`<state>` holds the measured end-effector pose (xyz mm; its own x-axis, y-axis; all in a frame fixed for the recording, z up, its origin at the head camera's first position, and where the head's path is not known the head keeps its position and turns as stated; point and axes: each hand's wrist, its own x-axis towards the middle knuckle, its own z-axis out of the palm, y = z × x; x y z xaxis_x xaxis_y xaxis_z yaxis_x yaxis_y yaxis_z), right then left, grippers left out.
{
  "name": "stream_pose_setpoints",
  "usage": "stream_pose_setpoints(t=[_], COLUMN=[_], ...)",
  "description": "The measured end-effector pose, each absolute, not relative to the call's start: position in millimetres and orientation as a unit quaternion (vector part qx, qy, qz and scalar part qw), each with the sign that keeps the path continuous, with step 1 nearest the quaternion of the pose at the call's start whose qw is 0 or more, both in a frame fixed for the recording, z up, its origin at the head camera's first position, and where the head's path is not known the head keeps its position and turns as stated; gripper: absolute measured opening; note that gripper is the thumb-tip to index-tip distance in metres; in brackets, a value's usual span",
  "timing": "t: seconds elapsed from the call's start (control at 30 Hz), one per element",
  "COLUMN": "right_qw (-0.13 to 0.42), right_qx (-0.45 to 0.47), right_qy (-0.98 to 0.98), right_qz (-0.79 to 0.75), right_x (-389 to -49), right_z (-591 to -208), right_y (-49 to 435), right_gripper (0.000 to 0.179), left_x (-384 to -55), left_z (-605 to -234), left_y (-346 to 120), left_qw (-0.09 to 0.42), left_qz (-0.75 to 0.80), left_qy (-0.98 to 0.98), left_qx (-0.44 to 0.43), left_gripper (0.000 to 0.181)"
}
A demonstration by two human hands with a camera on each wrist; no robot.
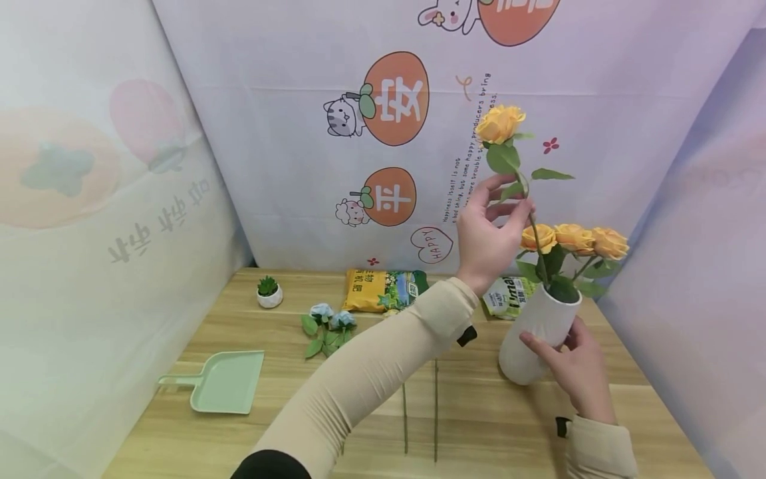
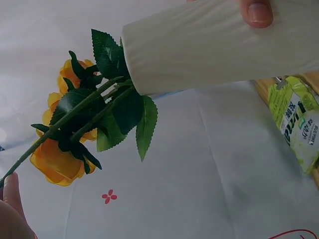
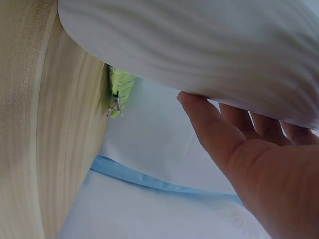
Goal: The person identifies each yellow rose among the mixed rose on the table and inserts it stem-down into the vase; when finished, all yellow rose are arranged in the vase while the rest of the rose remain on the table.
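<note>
My left hand (image 1: 492,229) pinches the green stem of a yellow rose (image 1: 501,124), its bloom raised above the hand. The stem's lower end enters the mouth of a white ribbed vase (image 1: 535,336). Several yellow roses (image 1: 574,238) with dark green leaves stand in the vase, their blooms close to the rim. In the left wrist view the pinched stem (image 2: 65,119) runs past these blooms into the vase. Around the vase's lower right side my right hand (image 1: 577,366) grips, thumb in front and fingers behind. In the right wrist view its fingertips (image 3: 192,102) touch the ribbed wall.
Behind the vase lies a green-white packet (image 1: 509,297). A yellow bag (image 1: 377,291) rests at the back, partly behind my left sleeve. Blue flowers (image 1: 332,318) with long stems lie at mid-table. A small potted succulent (image 1: 269,293) and a green dustpan (image 1: 229,382) are at left.
</note>
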<state>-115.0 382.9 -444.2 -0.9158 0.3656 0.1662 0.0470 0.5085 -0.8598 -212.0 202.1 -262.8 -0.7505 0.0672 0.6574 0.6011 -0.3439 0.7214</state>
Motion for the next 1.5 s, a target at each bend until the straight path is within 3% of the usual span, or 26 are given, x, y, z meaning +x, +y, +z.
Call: stream_pose_setpoints(t=[1.07,1.5], right_qw=[0.156,0.16], right_qx=[-0.12,-0.114], right_qy=[-0.851,-0.859], right_qz=[0.487,0.473], right_x=[-113.6,-114.0], right_z=[-443.3,-443.3], right_y=[382.4,385.5], right_gripper=[0.094,0.091], left_x=[-207.1,-196.7], left_z=[-330.2,-353.0], left_y=[224.6,239.6], left_qw=[0.149,0.165], left_qz=[-0.781,-0.714], left_qy=[-0.543,-0.632], left_qx=[-0.269,-0.252], left_gripper=[0.036,0.034])
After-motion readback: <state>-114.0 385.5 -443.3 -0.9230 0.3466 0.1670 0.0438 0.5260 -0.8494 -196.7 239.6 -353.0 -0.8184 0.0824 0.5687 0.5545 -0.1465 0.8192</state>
